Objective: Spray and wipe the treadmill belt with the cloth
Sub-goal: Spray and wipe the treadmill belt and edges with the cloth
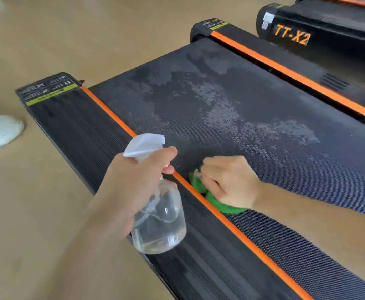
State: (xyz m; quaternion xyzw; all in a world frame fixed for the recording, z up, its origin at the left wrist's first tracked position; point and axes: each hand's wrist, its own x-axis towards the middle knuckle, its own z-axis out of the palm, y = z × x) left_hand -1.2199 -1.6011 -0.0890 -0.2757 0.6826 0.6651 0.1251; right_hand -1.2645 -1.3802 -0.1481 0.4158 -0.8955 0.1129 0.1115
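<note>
Gripped by the left hand (132,189) at lower centre, a clear spray bottle (159,215) hangs over the side rail beside the wet-patched treadmill belt (231,109), where the right hand (227,182) curls around a green cloth (216,202), pressing it down.

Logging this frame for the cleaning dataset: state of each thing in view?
Spray bottle: held above side rail, nearly empty.
Left hand: grips the bottle.
Green cloth: pressed on belt.
Right hand: holds the cloth.
Treadmill belt: patchy wet with spray.
White shoe: on floor.
</note>
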